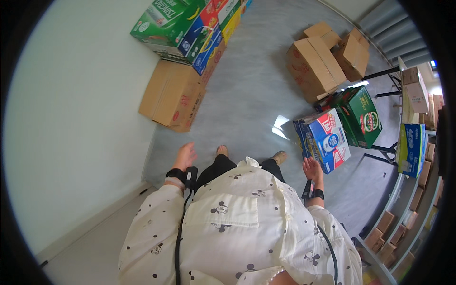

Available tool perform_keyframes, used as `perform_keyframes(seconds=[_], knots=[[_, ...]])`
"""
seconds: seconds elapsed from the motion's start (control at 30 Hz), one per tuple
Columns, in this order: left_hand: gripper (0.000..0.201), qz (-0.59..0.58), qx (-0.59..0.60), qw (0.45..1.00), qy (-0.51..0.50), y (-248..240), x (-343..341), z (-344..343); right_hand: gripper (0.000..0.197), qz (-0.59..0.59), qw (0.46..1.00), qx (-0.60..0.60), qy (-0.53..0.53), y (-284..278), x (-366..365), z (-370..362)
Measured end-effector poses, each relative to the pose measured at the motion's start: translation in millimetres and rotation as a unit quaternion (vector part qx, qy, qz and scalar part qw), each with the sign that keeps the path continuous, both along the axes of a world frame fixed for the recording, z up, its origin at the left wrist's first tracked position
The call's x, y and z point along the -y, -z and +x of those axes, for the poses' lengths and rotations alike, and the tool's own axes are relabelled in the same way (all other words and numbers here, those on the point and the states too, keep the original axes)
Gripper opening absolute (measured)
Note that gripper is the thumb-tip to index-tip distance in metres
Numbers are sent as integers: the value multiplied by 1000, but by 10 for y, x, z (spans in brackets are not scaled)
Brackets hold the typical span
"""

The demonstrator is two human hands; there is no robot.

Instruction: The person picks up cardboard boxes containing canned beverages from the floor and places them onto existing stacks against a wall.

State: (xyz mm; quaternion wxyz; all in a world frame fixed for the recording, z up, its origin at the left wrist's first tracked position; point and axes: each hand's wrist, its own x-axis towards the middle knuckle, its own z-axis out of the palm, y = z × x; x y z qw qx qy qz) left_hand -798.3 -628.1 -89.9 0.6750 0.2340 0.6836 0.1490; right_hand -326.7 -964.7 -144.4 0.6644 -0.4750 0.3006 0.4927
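Observation:
My left hand [185, 156] hangs near the wall side with its fingers loosely apart and nothing in it. The thing closest to it is a plain brown cardboard box [171, 97] on the floor ahead. My right hand [313, 171] is open, fingers stretched out and palm showing. It overlaps the near corner of a blue, white and red drinks carton [327, 137]; whether it touches the carton I cannot tell. Just behind that carton stands a dark green carton [358, 116]. Each wrist wears a dark band with a small device and a cable.
Green, blue and yellow cartons [166, 26] are stacked along the left wall, partly on brown boxes. Several brown boxes [316, 66] sit at the far right. A blue and green carton [412, 149] is by the table at right, near a metal shelf [399, 204] with small brown boxes.

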Motion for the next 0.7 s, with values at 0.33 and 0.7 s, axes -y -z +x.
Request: perform_keyframes(seconds=[0.33, 0.7], knots=[[46, -43, 120, 980, 153, 101, 951, 2979, 23, -135, 979, -5, 154, 399, 2084, 1897], [40, -43, 61, 976, 207, -35, 1206, 4575, 18, -136, 967, 15, 216, 214, 2549, 2716]])
